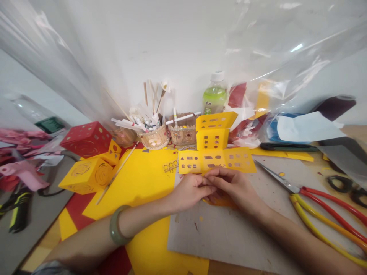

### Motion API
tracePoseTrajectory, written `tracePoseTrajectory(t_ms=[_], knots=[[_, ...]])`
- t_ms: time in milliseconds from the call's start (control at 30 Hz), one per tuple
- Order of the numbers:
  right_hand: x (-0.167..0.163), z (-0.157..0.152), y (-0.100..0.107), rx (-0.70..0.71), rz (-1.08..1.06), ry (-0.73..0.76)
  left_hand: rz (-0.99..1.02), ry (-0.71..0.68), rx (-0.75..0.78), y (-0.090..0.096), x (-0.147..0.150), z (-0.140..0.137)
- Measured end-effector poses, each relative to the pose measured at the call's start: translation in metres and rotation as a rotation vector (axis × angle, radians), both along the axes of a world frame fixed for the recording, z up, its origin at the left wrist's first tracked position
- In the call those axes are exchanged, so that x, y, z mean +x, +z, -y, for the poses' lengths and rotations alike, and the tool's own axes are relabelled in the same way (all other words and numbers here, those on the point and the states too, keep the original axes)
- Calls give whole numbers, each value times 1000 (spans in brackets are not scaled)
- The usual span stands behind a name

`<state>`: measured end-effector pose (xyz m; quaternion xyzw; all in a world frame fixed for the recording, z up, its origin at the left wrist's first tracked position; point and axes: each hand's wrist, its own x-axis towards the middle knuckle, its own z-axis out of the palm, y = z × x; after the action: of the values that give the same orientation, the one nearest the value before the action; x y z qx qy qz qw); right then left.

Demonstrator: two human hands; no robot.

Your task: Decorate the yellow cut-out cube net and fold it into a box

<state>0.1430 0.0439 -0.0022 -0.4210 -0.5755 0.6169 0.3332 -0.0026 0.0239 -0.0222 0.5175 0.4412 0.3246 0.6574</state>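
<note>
A yellow paper box net (212, 157), pierced with rows of small cut-out shapes, lies over a grey board. Its far panels bend upward, and the side panels spread left and right. At its near panel, my left hand (189, 193) and my right hand (236, 187) meet with fingertips pinched together on the paper. Part of that panel shows orange-yellow beneath my fingers; the exact pinch point is hidden. Left of my hands, a yellow sheet (149, 198) reaches under the grey board (218, 236).
Large scissors (292, 187) lie open at the right. Yellow box (88, 173) and red box (86, 139) stand left, near a pink glue gun (25, 173). Behind are pen baskets (155, 138), a green-liquid bottle (214, 95) and a utility knife (288, 147). Plastic sheeting (286, 49) hangs behind.
</note>
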Motion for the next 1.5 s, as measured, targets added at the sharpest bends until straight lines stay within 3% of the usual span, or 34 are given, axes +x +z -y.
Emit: tracePoseTrajectory(t_ms=[200,533,633,700,767,900,1000,1267,1500], knots=[[-1,2,4,-65,6,-14,15,-15,-5,0,0,0],[0,1,0,-38,12,31,-47,-8,38,4,-1,0],[4,3,4,144,140,-96,-72,15,83,6,-2,2],[7,6,9,395,250,-244,-152,68,192,8,-4,4],[8,11,15,534,315,-261,-308,117,388,8,-7,6],[5,17,22,382,293,-1,-684,132,906,1,-13,8],[2,18,22,242,232,28,-842,125,1139,-5,-16,7],[3,17,23,143,191,-12,-991,180,1366,-7,-17,8],[4,17,20,144,185,-26,-1067,180,1444,-4,-16,10]])
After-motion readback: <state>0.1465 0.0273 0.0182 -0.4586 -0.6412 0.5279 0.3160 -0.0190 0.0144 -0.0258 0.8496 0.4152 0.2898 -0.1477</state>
